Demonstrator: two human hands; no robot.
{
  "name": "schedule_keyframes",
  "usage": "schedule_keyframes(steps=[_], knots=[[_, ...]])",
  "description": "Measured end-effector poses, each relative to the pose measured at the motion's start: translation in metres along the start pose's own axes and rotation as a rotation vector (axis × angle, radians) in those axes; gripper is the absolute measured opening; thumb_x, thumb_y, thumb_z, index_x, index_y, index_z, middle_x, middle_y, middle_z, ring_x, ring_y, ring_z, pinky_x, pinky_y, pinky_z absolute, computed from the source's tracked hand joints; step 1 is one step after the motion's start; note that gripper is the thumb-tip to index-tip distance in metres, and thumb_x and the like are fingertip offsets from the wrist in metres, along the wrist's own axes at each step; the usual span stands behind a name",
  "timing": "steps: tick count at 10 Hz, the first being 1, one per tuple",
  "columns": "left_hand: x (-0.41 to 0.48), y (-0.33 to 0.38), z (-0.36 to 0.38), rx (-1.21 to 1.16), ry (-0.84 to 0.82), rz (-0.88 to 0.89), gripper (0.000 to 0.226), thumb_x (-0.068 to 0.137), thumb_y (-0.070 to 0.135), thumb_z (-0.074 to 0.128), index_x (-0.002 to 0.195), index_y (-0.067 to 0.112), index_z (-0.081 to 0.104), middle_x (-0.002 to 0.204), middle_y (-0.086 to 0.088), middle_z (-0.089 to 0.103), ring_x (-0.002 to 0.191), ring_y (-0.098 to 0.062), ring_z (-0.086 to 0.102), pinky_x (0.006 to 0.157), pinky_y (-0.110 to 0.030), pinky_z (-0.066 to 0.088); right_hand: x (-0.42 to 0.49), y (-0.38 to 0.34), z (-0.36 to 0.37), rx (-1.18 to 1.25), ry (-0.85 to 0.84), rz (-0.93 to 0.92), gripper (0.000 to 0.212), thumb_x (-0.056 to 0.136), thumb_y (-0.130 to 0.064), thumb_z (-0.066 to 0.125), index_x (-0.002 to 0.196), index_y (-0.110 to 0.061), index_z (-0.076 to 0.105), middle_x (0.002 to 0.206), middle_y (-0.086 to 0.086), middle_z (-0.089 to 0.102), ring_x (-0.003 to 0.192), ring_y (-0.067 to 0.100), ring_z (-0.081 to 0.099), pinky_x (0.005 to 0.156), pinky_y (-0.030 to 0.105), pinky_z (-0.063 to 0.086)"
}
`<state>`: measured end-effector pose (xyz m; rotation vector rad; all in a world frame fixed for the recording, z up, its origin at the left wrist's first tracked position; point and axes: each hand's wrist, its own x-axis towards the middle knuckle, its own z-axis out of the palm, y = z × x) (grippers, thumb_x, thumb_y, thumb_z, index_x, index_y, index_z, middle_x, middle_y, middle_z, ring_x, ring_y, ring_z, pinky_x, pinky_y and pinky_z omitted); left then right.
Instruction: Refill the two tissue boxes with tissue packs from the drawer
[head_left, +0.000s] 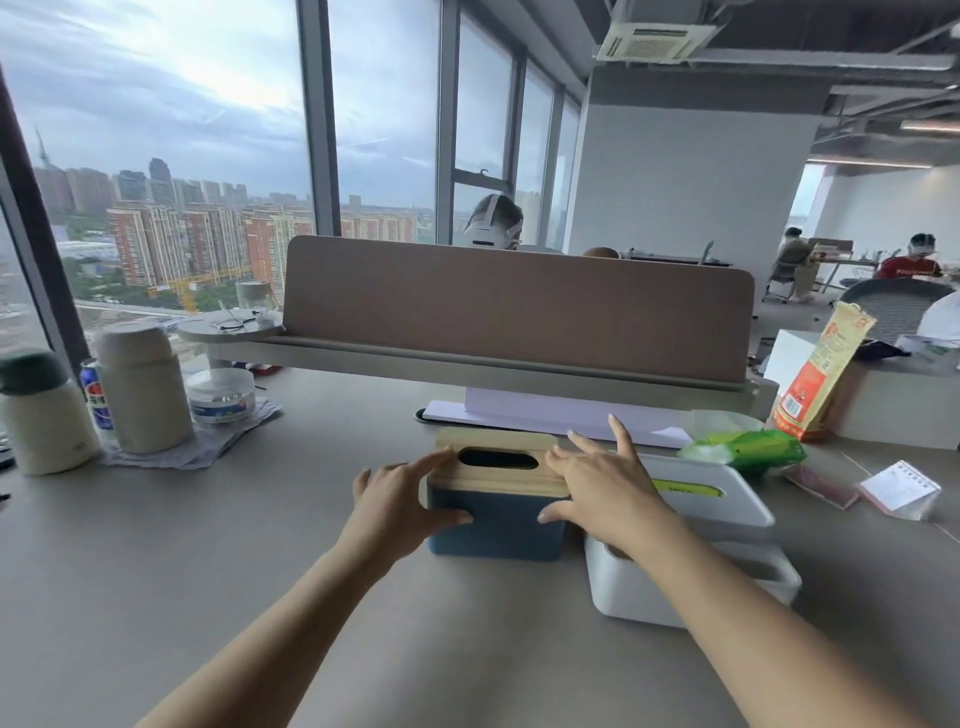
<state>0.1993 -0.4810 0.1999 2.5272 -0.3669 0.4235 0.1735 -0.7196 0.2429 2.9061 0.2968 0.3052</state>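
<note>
A blue tissue box (496, 525) with a wooden lid (496, 475) stands on the desk in the middle; its oval slot looks dark. My left hand (397, 501) grips its left end, thumb on the front face, fingers on the lid. On the right end lies my right hand (605, 486), fingers spread over the lid's corner. Right of it stands a white tissue box (691, 587) with its white lid (711, 493) lying askew on top; green shows through the lid's slot. A green tissue pack (748, 449) lies behind it. No drawer is in view.
A brown desk divider (519, 306) runs across the back. Two beige flasks (140, 384), a soda can (96, 387) and a round tub (221, 395) stand at the left. At the right are an orange bag (821, 374) and a small packet (901, 491). Other people sit further off.
</note>
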Motion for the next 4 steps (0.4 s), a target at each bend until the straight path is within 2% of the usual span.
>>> schedule_keyframes(steps=[1,2,3,4], knots=[[-0.004,0.0,0.004,-0.002,0.027,0.007,0.077,0.069,0.063,0.071,0.138,0.045,0.043,0.123,0.01,0.066,0.115,-0.022,0.054,0.109,-0.048,0.025,-0.003,-0.002,0.0,-0.027,0.028,0.001,0.069,0.081,-0.065,0.054,0.134,-0.022,0.046,0.139,-0.005,0.054,0.14,0.014,0.034,0.116,0.054,-0.009],[-0.012,0.006,0.004,0.007,0.031,-0.004,0.076,0.071,0.062,0.071,0.139,0.041,0.045,0.125,0.009,0.065,0.119,-0.022,0.053,0.115,-0.052,0.018,-0.005,-0.003,0.006,-0.079,0.051,0.022,0.065,0.082,-0.063,0.055,0.132,-0.021,0.048,0.122,-0.006,0.065,0.12,0.017,0.055,0.116,0.052,-0.008],[-0.017,0.009,0.003,0.049,0.003,-0.012,0.077,0.074,0.064,0.066,0.142,0.044,0.037,0.129,0.008,0.063,0.124,-0.022,0.051,0.115,-0.054,0.014,-0.012,-0.008,0.006,-0.056,0.066,0.049,0.066,0.085,-0.059,0.054,0.138,-0.022,0.042,0.132,-0.004,0.059,0.126,0.019,0.051,0.115,0.052,-0.01],[-0.02,0.004,0.002,0.062,-0.043,-0.016,0.088,0.072,0.068,0.064,0.146,0.047,0.021,0.138,0.007,0.057,0.132,-0.023,0.045,0.113,-0.054,0.013,-0.02,-0.006,0.001,0.011,0.013,0.044,0.074,0.087,-0.06,0.049,0.148,-0.025,0.026,0.155,-0.006,0.033,0.146,0.015,0.022,0.114,0.056,-0.015]])
